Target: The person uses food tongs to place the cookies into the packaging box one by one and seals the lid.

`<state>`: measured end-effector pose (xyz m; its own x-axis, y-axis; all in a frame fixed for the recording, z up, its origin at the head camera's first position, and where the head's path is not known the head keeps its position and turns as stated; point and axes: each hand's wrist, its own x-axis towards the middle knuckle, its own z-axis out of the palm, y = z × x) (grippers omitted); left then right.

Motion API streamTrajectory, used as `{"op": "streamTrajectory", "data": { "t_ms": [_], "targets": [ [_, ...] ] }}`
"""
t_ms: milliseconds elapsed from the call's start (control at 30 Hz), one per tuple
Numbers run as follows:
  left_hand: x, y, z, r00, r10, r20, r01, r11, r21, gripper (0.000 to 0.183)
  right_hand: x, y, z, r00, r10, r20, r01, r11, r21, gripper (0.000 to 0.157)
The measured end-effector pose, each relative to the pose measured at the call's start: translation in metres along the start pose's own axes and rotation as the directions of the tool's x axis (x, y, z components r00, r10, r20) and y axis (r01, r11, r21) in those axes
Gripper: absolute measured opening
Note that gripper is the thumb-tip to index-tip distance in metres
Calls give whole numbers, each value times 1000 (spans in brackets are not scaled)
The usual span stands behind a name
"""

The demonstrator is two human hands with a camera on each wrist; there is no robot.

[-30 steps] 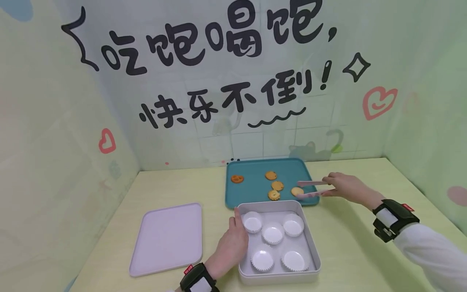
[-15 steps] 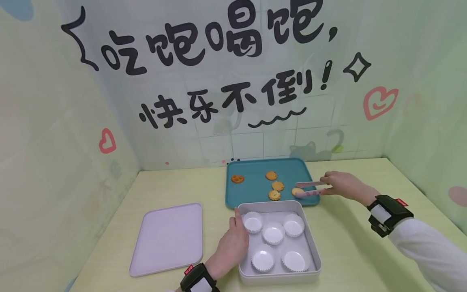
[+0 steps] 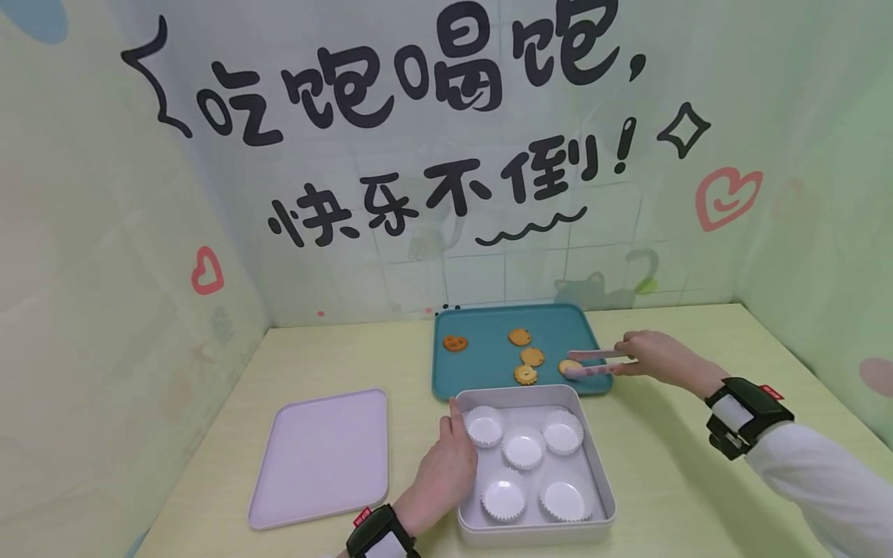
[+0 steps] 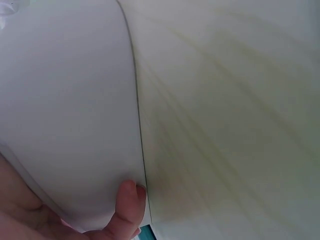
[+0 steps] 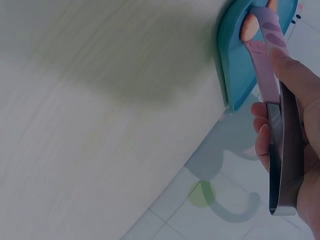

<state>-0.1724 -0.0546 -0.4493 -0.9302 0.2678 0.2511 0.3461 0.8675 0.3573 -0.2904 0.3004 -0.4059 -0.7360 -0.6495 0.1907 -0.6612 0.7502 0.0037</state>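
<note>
My left hand [image 3: 446, 461] holds the left side of a white square box [image 3: 537, 533]. One fingertip presses the box's outer wall in the left wrist view, near a corner. Several white fluted paper cups [image 3: 523, 448] stand inside the box. My right hand [image 3: 663, 358] grips a pair of tongs [image 5: 281, 145] with pink ends and a metal handle. Their tips lie on either side of a round cookie [image 3: 569, 366] at the right of a teal tray [image 3: 481, 372]. Whether both tips touch the cookie I cannot tell.
Further left on the tray are a pretzel [image 3: 456, 343], two round cookies [image 3: 519, 337] and a scalloped cookie [image 3: 525, 375]. A flat lilac tray or lid [image 3: 321, 457] lies left of the box. A printed wall [image 3: 446, 271] stands behind the table [image 3: 691, 449].
My right hand has shifted slightly left, and the tongs' tips have come a little closer together around the cookie. The left hand and the box stay in place.
</note>
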Motion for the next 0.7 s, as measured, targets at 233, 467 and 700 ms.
{"op": "streamTrajectory", "data": {
  "t_ms": [233,467,700],
  "targets": [
    [0,-1,1,1000,10,-10,-10,1000,5,58,-3,-1,1,998,-2,-64,3,1000,16,20],
    [-1,-2,2,1000,19,-17,-19,1000,15,58,-1,-7,-9,985,-41,-165,39,999,-13,21],
    [-1,-2,2,1000,22,-9,-22,1000,10,57,4,-34,-26,950,-134,-281,133,991,-23,29]
  ]
}}
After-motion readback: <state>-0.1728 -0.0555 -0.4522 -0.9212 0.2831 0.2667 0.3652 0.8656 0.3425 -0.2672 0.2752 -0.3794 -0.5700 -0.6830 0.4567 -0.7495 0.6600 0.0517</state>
